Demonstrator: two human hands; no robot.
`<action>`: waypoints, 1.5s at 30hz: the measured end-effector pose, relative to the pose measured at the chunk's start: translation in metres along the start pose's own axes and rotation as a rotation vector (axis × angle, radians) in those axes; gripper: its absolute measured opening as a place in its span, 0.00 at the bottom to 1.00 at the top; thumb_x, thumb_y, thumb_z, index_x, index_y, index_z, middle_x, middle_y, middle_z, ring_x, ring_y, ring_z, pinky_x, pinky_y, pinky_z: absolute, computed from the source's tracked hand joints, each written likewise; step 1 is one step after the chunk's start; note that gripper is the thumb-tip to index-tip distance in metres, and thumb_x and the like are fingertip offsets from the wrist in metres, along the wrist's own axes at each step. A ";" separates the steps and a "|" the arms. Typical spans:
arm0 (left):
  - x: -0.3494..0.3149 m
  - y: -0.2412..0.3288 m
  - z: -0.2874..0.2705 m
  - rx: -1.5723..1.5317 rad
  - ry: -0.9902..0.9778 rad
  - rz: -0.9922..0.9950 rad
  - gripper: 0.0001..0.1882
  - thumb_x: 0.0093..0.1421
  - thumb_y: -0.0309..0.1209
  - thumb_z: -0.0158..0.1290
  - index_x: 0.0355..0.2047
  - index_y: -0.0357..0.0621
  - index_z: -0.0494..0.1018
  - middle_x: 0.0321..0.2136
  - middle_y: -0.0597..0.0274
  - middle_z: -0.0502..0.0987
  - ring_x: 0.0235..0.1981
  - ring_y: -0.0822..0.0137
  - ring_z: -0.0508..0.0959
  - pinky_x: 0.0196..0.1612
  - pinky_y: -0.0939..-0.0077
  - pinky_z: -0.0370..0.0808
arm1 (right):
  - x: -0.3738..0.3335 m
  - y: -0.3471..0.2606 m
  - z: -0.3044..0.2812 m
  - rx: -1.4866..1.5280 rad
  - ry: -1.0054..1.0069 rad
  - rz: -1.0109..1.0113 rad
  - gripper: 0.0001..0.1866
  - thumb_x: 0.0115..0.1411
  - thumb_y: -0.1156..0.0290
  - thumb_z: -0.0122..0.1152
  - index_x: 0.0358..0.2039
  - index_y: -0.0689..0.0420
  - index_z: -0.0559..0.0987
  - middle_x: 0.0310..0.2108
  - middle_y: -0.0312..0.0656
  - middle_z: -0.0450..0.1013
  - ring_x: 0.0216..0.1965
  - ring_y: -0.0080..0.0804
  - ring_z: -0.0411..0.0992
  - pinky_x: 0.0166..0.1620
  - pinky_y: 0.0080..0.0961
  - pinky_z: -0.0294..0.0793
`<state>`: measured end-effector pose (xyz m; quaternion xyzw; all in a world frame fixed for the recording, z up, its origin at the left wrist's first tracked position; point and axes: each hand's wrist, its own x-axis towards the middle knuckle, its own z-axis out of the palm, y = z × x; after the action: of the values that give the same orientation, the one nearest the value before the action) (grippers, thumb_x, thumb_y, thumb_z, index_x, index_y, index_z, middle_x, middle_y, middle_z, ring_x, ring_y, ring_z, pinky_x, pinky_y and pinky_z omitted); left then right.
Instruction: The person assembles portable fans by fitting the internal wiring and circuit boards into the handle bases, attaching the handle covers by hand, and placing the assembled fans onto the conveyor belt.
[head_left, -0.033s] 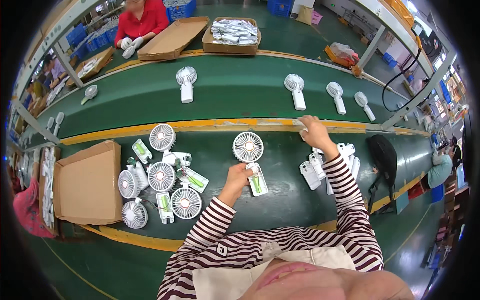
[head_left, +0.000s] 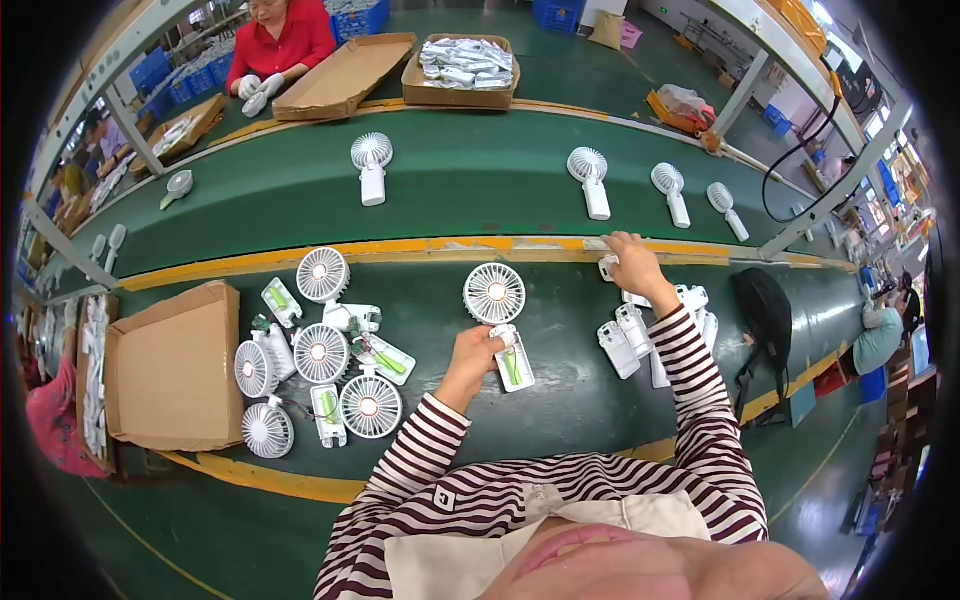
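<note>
My left hand (head_left: 470, 362) grips the handle of a white handheld fan (head_left: 495, 293). The fan's round head points away from me, and its opened handle shows a green battery cell. Farther right, my right hand (head_left: 638, 268) is closed on a small white plastic part (head_left: 608, 267), mostly hidden by the fingers, near the table's far edge. Below that hand lies a pile of white handle covers (head_left: 619, 350), partly behind my forearm. At left, several opened fans (head_left: 322, 353) lie in a cluster with green cells and wires exposed.
An open cardboard box (head_left: 172, 370) stands on the left, a black bag (head_left: 765, 320) on the right. Beyond the yellow-edged ledge, finished-looking fans (head_left: 372, 170) lie along a green belt (head_left: 480, 190). A co-worker in red (head_left: 285, 45) handles a white piece beside another box (head_left: 460, 98).
</note>
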<state>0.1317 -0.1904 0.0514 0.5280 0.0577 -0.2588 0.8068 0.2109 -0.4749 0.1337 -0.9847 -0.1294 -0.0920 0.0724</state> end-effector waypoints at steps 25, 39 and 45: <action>0.002 -0.002 0.001 -0.029 0.005 -0.022 0.08 0.54 0.22 0.48 0.35 0.35 0.72 0.29 0.61 0.75 0.29 0.70 0.77 0.31 0.76 0.76 | -0.005 -0.088 0.082 0.854 0.428 0.415 0.20 0.50 0.75 0.54 0.45 0.67 0.71 0.37 0.54 0.73 0.37 0.42 0.73 0.40 0.29 0.71; -0.004 0.002 0.003 0.057 0.034 -0.019 0.13 0.56 0.26 0.48 0.39 0.29 0.70 0.33 0.53 0.76 0.33 0.65 0.77 0.36 0.72 0.76 | -0.002 -0.101 0.108 0.793 0.535 0.274 0.10 0.48 0.74 0.54 0.32 0.61 0.76 0.31 0.41 0.71 0.28 0.37 0.71 0.32 0.28 0.70; -0.003 0.005 0.009 0.030 0.041 -0.030 0.11 0.56 0.24 0.47 0.39 0.31 0.71 0.33 0.58 0.76 0.32 0.69 0.77 0.35 0.77 0.75 | -0.002 -0.096 0.108 0.758 0.513 0.259 0.09 0.47 0.77 0.51 0.30 0.59 0.77 0.30 0.42 0.71 0.31 0.42 0.71 0.34 0.31 0.70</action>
<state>0.1297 -0.1952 0.0605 0.5445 0.0783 -0.2609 0.7933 0.2013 -0.3659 0.0392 -0.8423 -0.0078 -0.2689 0.4670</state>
